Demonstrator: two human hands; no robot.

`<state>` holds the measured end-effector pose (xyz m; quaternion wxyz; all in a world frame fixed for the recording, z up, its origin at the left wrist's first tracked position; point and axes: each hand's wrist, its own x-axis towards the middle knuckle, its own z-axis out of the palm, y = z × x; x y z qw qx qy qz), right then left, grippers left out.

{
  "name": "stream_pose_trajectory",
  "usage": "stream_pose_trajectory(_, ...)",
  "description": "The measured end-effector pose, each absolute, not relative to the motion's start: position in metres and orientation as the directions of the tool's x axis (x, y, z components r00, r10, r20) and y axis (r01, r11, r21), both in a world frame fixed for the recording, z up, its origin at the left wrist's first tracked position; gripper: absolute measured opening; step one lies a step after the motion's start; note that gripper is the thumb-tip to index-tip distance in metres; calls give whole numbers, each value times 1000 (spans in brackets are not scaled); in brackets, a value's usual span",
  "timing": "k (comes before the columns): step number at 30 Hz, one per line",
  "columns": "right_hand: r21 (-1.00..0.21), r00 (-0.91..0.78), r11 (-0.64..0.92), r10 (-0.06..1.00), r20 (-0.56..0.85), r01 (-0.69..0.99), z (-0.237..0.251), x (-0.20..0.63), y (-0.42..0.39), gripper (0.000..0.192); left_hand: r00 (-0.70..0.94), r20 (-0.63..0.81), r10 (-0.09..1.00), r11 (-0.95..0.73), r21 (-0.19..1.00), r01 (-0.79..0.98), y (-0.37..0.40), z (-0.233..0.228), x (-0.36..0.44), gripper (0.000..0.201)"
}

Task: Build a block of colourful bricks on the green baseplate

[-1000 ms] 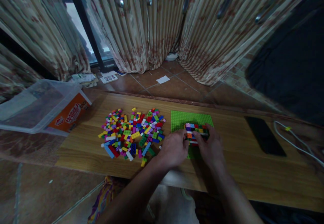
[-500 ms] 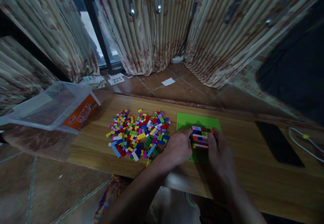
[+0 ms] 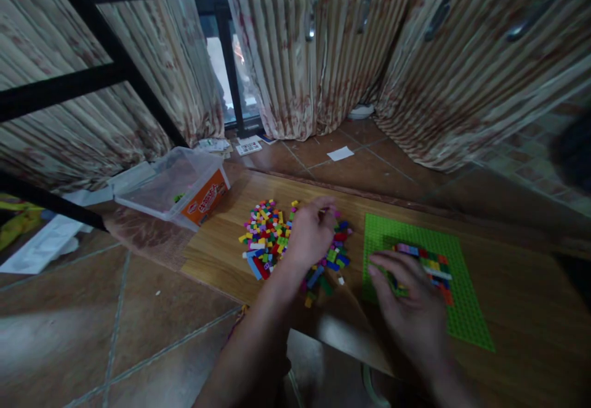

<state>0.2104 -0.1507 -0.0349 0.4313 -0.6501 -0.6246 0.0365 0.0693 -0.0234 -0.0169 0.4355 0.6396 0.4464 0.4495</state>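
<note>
A heap of small coloured bricks (image 3: 265, 236) lies on a low wooden table (image 3: 508, 285). My left hand (image 3: 308, 232) reaches over the heap's right side, fingertips pinched together at its far edge; whether a brick is between them I cannot tell. To the right lies a green baseplate (image 3: 466, 316) carrying a flat block of stacked multicoloured bricks (image 3: 431, 266). My right hand (image 3: 409, 309) rests with spread fingers on the baseplate's near left part, touching the block's near side.
A clear plastic tub with an orange label (image 3: 178, 188) lies tilted at the table's left end. Striped curtains (image 3: 323, 57) hang behind, with a tiled floor (image 3: 92, 334) all around. Papers (image 3: 340, 153) lie on the floor beyond the table.
My left hand has left the brick block and moved left onto the loose heap. The right hand has stayed at the block, fingers now spread. The view has swung left.
</note>
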Motion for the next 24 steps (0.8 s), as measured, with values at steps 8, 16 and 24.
stream_pose_trajectory(8,-558,-42,348,872,487,753,-45,157,-144,15,-301,113,947,-152,983,-108,6,3,-13,20)
stream_pose_trajectory(16,-432,-209,441,849,486,787,-54,120,-148,24,-356,-14,934,-95,954,-285,7,6,-46,20)
stream_pose_trajectory(24,-296,-303,464,837,455,835,-69,105,-132,20,-370,-53,927,-107,911,-399,7,7,-60,21)
